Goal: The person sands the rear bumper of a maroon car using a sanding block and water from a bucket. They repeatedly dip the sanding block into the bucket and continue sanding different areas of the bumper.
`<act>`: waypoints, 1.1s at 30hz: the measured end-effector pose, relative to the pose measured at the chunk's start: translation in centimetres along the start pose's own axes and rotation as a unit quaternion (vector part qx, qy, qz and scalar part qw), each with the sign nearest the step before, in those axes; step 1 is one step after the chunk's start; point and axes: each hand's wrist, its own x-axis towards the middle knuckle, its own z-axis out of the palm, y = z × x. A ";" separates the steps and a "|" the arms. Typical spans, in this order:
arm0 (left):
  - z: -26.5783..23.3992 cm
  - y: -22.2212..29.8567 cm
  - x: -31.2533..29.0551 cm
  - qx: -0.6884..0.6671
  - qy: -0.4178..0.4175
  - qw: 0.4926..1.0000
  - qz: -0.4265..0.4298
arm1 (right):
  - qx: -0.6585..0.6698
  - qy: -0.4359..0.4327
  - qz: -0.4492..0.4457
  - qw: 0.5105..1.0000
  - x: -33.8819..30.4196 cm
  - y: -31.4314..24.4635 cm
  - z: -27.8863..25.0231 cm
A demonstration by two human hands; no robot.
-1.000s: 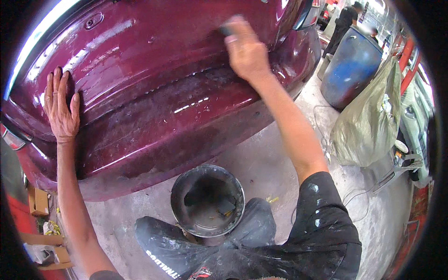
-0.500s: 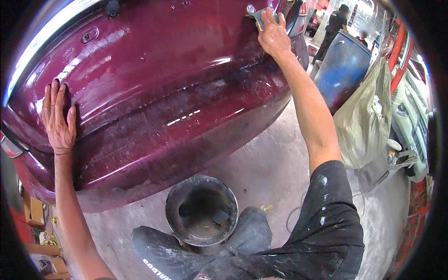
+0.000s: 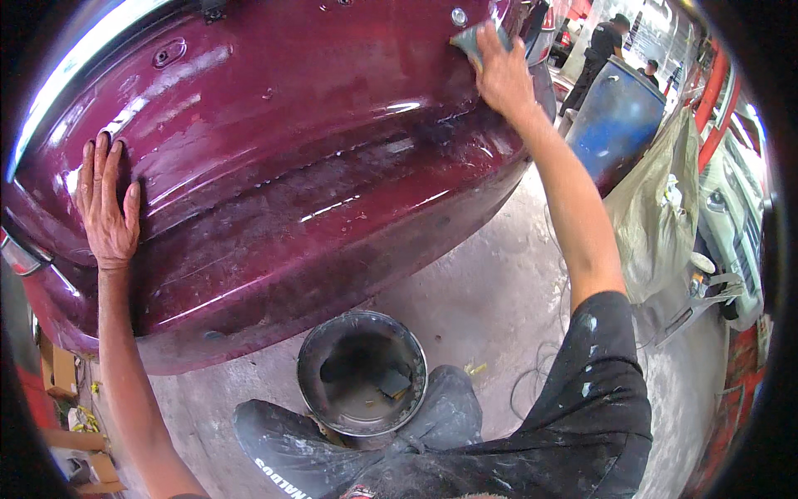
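The maroon rear of a car (image 3: 291, 108), trunk lid and bumper, spreads before me, glossy in places and dull or smudged in others. On the left of its trunk lid, my left hand (image 3: 110, 220) lies flat with its fingers stretched out, holding nothing. At the upper right, my right hand (image 3: 505, 79) presses a grey-green piece of sandpaper (image 3: 470, 41) to the panel near the tail light, its fingers over the sheet. A small round metal lock (image 3: 458, 16) sits just above the sandpaper. Part of the sheet is hidden under my fingers.
Between my knees stands a black bucket (image 3: 362, 320) with dark liquid and a dark piece inside. A blue drum (image 3: 615, 116) and a pale plastic sheet (image 3: 657, 216) are at the right. Cardboard boxes (image 3: 60, 370) lie at the left; two people are in the far right background.
My right hand has slid slightly right and down with the sandpaper. My left hand stays flat in nearly the same spot, and the whole view has shifted a little.
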 end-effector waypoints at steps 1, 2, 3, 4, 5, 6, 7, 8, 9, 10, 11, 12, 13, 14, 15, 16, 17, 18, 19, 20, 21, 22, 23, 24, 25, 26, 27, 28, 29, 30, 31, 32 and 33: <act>-0.1 -0.1 -0.1 0.001 -0.002 1.000 0.000 | 0.007 -0.017 0.017 1.000 -1.1 -1.1 -0.5; -0.3 -0.3 -0.2 0.002 -0.003 1.000 0.000 | 0.000 0.006 0.000 1.000 -0.7 -0.6 0.0; -0.1 -0.2 0.0 -0.001 0.001 1.000 -0.002 | -0.015 0.030 -0.019 0.999 0.2 0.9 0.2; -0.2 -0.1 0.0 0.000 -0.009 1.000 0.004 | -0.033 0.031 -0.006 0.999 1.6 1.6 -0.1; -0.2 0.0 0.2 -0.003 -0.002 1.000 0.003 | -0.051 0.031 0.006 0.998 3.3 2.6 -0.6; -0.2 0.1 0.2 -0.006 0.001 1.000 0.003 | -0.033 0.005 0.019 0.999 4.3 2.5 -1.5; -0.2 0.1 0.2 -0.010 0.004 1.000 0.002 | -0.026 0.013 0.015 0.999 4.2 2.2 -0.8; -0.1 0.1 0.0 -0.008 0.001 1.000 0.004 | -0.020 0.022 0.012 0.999 4.2 1.8 -0.1; -0.2 0.0 0.1 -0.003 0.000 1.000 0.006 | -0.013 0.032 0.010 0.999 3.9 1.5 0.6; -0.2 -0.3 0.1 0.004 0.001 1.000 0.007 | -0.035 0.063 -0.022 0.997 2.6 0.5 1.0; -0.3 -0.5 0.1 0.004 0.001 1.000 0.005 | 0.008 0.089 -0.015 0.996 1.5 -0.4 1.4; -0.2 -0.3 0.1 0.001 0.002 1.000 0.003 | 0.011 0.107 -0.011 0.994 1.9 -0.4 1.4; 0.0 0.0 0.2 -0.002 0.003 1.000 0.000 | 0.014 0.125 -0.006 0.992 2.5 -0.3 1.3; 0.0 0.2 0.3 -0.005 0.007 1.000 0.000 | 0.006 0.095 0.012 0.995 3.6 0.1 1.2; 0.0 0.1 0.4 -0.005 0.009 1.000 0.002 | 0.002 0.064 0.034 0.997 5.3 -0.3 0.2; 0.0 0.1 0.3 -0.007 0.010 1.000 0.002 | -0.002 0.030 0.052 0.998 6.2 -1.0 -0.1; 0.0 0.2 0.2 -0.010 0.010 1.000 0.002 | 0.009 0.027 0.089 0.996 6.2 -2.1 0.2; -0.2 0.1 0.1 -0.006 0.001 1.000 0.004 | 0.020 0.025 0.126 0.992 6.0 -3.1 0.6; -0.2 0.0 0.1 -0.003 -0.003 1.000 0.005 | 0.028 0.026 0.162 0.986 6.1 -4.0 0.6; -0.2 0.1 0.1 0.000 -0.007 1.000 0.007 | 0.156 0.089 0.123 0.976 5.7 -4.9 0.5; -0.3 0.1 0.2 0.003 -0.006 1.000 0.007 | 0.075 0.128 0.061 0.987 5.7 -6.0 0.5; -0.4 0.0 0.1 0.007 -0.006 1.000 0.008 | 0.094 0.134 0.079 0.983 5.7 -6.4 -0.3; -0.4 0.0 0.1 0.011 -0.007 1.000 0.009 | 0.113 0.140 0.097 0.979 5.9 -6.4 -1.2; -0.4 0.1 0.2 0.009 -0.007 1.000 0.006 | 0.136 0.068 0.162 0.975 6.3 -5.9 -2.6; -0.4 0.3 0.2 0.007 -0.007 1.000 0.004 | 0.159 -0.005 0.226 0.961 6.7 -5.5 -3.6; -0.4 0.3 0.2 0.005 -0.008 1.000 0.001 | 0.125 -0.029 0.233 0.964 7.2 -5.8 -3.0; -0.4 0.4 0.3 0.005 -0.009 1.000 0.001 | 0.119 -0.049 0.197 0.972 7.4 -6.3 -3.0; -0.3 0.3 0.3 0.006 -0.009 1.000 0.002 | 0.114 -0.067 0.161 0.978 7.5 -6.9 -3.0; -0.3 0.3 0.2 0.008 -0.010 1.000 0.002 | 0.110 -0.086 0.125 0.982 7.4 -7.4 -3.0; -0.4 0.2 0.3 0.011 -0.009 1.000 0.002 | 0.146 0.048 0.056 0.987 6.7 -8.1 -1.5; -0.5 0.1 0.2 0.013 -0.010 1.000 0.001 | 0.162 0.167 0.064 0.970 5.8 -9.5 -1.1; -0.6 0.0 0.2 0.016 -0.012 1.000 0.001 | 0.181 0.127 0.094 0.971 6.1 -8.9 -1.1; -0.6 -0.1 0.3 0.017 -0.010 1.000 0.000 | 0.199 0.087 0.123 0.969 6.3 -7.2 -1.0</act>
